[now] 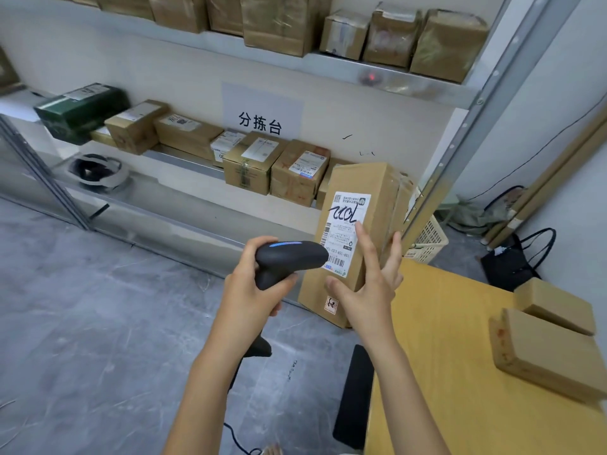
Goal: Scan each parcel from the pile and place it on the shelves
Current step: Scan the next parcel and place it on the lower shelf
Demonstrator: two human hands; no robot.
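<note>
The tall brown cardboard parcel [358,238] stands almost upright in the air, its long axis running near-to-far up the view and leaning slightly right, directly ahead of both hands and in front of the grey metal shelves [184,178]. The right hand [368,284] is the nearer of the two and carries it: the thumb and forefinger press on the labelled face while the other fingers curl round the parcel's right edge. The left hand [253,284] grips the handle of a black pistol-shaped barcode scanner [289,261], whose nose points right at the lower part of the white shipping label [345,231], where the barcode strip sits; nose and label look just apart or barely touching, and I cannot tell which. So the scan appears to be the step in hand, and it turns on keeping that face square to the scanner. The parcel is plain kraft board, taped, with "7201" or similar scrawled in black marker across the label and a small handling sticker near its bottom end. To the right, two flat brown boxes [551,339] lie on the yellow wooden table [443,389].
</note>
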